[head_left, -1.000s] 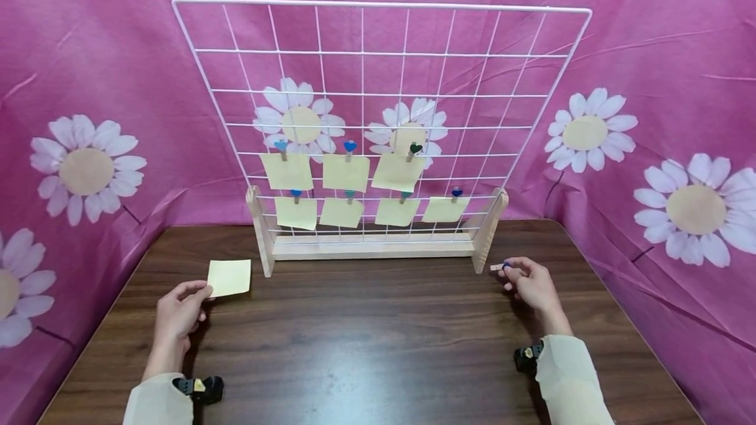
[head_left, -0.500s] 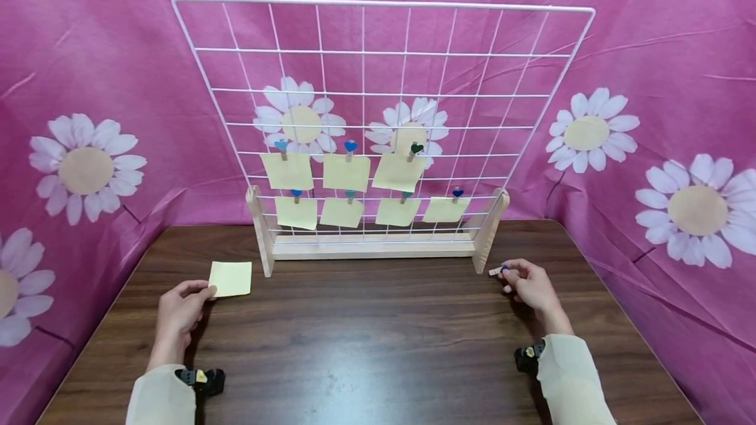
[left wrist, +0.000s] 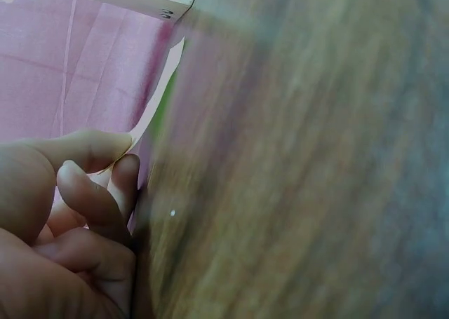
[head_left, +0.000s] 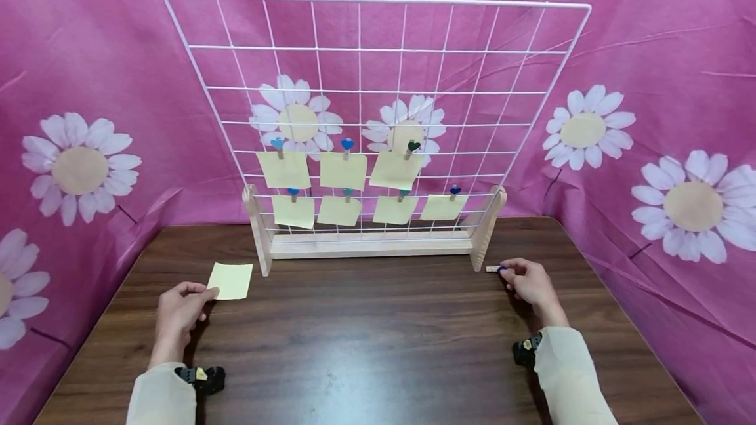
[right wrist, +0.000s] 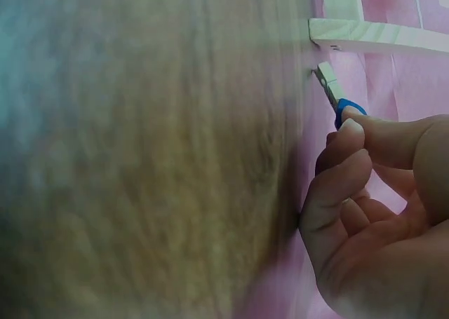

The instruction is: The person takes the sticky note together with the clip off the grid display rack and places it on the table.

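On the left side of the table, my left hand [head_left: 182, 312] pinches the near-left corner of a pale yellow sticky note [head_left: 231, 281] between thumb and finger. The left wrist view shows the note [left wrist: 160, 94] edge-on, curving up a little from the wood. At the right, my right hand [head_left: 534, 286] pinches a small wooden clothespin [head_left: 493, 269] by its blue end. In the right wrist view the pale tip of the clothespin [right wrist: 327, 80] points away from the fingers, near the stand's foot.
A white wire grid [head_left: 378, 90] stands upright in a pale wooden base [head_left: 372, 248] at the back of the table [head_left: 366, 333]. Several yellow notes [head_left: 342, 171] hang on it in two rows under heart-topped clips [head_left: 347, 144]. Pink flowered cloth [head_left: 667, 31] surrounds the table.
The clothespin in my right hand has turned slightly and shifted a little left. The sticky note has moved slightly down. The whole view has shifted a little.
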Tool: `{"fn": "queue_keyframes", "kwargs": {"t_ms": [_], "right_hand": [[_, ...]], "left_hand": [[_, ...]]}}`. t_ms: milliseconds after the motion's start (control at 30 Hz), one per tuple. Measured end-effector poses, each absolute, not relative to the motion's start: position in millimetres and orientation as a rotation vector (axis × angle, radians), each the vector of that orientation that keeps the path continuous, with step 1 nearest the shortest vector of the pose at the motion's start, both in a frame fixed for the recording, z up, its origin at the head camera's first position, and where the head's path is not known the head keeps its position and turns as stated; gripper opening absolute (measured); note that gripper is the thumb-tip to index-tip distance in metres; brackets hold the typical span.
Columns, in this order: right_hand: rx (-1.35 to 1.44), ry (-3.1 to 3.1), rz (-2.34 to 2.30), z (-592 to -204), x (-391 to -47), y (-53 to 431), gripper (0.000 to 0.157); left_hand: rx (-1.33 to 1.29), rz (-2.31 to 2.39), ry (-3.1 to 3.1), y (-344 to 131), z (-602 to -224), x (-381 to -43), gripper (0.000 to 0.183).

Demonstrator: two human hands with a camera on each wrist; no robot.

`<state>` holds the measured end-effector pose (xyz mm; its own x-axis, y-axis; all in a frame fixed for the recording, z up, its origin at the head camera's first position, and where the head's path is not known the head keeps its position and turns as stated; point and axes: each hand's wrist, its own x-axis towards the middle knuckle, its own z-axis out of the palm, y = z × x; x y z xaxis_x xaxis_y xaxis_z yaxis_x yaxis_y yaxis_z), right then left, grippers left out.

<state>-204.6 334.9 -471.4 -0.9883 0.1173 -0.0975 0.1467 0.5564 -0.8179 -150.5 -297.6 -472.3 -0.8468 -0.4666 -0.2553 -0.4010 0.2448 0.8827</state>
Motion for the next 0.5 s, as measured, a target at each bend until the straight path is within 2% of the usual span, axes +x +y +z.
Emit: {"fn": "queue_keyframes", "kwargs": {"t_ms": [500], "right_hand": [[0.265,2.684,-1.440,-465.6,-204.1,333.4,0.028]], "left_hand": [[0.865,-1.597,-2.531,-300.1,-470.5,-149.9,0.025]]}}
